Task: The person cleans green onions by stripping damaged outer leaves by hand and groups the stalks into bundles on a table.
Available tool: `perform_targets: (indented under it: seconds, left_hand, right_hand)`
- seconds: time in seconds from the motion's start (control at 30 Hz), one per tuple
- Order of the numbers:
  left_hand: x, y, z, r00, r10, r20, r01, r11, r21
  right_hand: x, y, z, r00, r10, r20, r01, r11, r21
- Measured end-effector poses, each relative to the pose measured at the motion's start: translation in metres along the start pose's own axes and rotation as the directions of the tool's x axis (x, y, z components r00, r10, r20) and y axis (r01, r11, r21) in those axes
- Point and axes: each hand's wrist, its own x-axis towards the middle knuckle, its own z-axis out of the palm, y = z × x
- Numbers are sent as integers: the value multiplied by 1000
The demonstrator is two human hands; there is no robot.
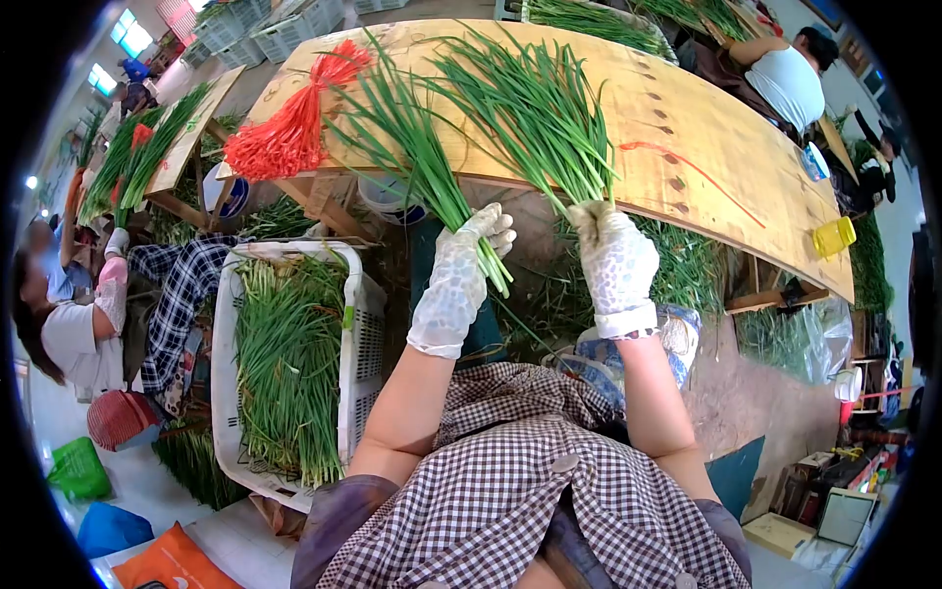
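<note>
Apparently sorting stems: the left hand [459, 275] is closed around a smaller green bunch [417, 147], the right hand [617, 257] around a larger bunch [542, 110], both crossing the tabletop [711, 137]'s near edge. Next likely calls for evening the ends.

no lettering, label, number or sign can be read on or around the long yellowish wooden table [736, 147].
</note>
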Motion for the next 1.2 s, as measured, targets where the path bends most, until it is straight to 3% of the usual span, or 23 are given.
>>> perform_targets:
  seconds: [0.07,0.13,0.17,0.33,0.4,0.47,0.5,0.53,0.6,0.63,0.67,0.73,0.8,0.87,0.93,0.97,1.0,1.03,1.07,1.1,1.13,1.2]
  left_hand:
    - [3,-6,-3,995,15,94,-19,999,38]
    - [-3,-4,4,997,11,81,-17,997,75]
    - [-4,-3,6,996,26,87,-33,996,82]
    - [2,0,10,998,30,52,-36,992,118]
    - [1,-1,9,999,34,38,-38,995,94]
    - [-1,-1,6,999,47,14,-48,993,112]
    - [0,-2,4,998,62,5,-63,992,112]
    - [0,-5,5,998,60,8,-61,992,113]
    - [-5,-10,10,994,103,-40,-96,984,147]
    - [-4,-13,9,997,70,8,-71,992,100]
    - [-5,-14,11,997,72,9,-73,992,101]
    - [-6,-12,14,993,97,-71,-90,992,91]
    - [-7,-9,13,995,84,-50,-81,995,59]
    - [-6,-7,13,994,90,-64,-85,994,71]
    - [2,-3,6,993,110,-34,-104,985,136]
    - [0,-1,6,991,131,-12,-130,987,92]
    - [-6,4,8,988,155,9,-155,987,47]
    - [-9,9,3,953,243,181,-244,970,-18]
    - [-31,24,11,919,258,297,-235,966,-113]
    - [-42,36,14,893,255,372,-229,967,-115]
    - [-52,45,17,863,251,439,-222,968,-118]
    - [-59,54,27,899,247,362,-225,969,-103]
  right_hand:
    - [-3,4,5,997,-64,39,66,997,-45]
    - [-1,4,10,956,2,294,69,970,-231]
    - [-1,1,9,957,-5,291,75,970,-230]
    - [-28,-27,-13,963,-151,222,118,981,155]
    - [-37,-20,-6,951,-121,285,63,977,202]
    - [-43,-3,17,952,72,299,-217,844,491]
    - [-36,-6,16,902,190,389,-413,648,640]
    - [-30,-8,16,902,194,387,-414,649,639]
    - [-20,-12,18,927,88,364,-282,804,523]
    - [-17,-15,22,834,178,522,-491,670,557]
    - [-17,-14,26,835,177,520,-490,669,559]
    - [-16,-14,33,763,178,622,-643,313,699]
    - [-24,-18,29,768,182,614,-639,266,721]
    - [-35,-13,21,808,168,565,-572,454,683]
    - [-57,7,20,826,26,564,-453,626,635]
    - [-70,18,16,774,-82,628,-279,846,454]
    - [-81,30,13,689,-156,707,-41,967,253]
    - [-96,50,19,508,-117,853,71,993,94]
    - [-109,69,30,312,-27,950,209,977,-41]
    - [-109,79,37,290,28,957,257,961,-105]
    - [-88,56,11,520,82,850,58,990,-131]
    - [-71,47,12,856,61,513,-204,952,228]
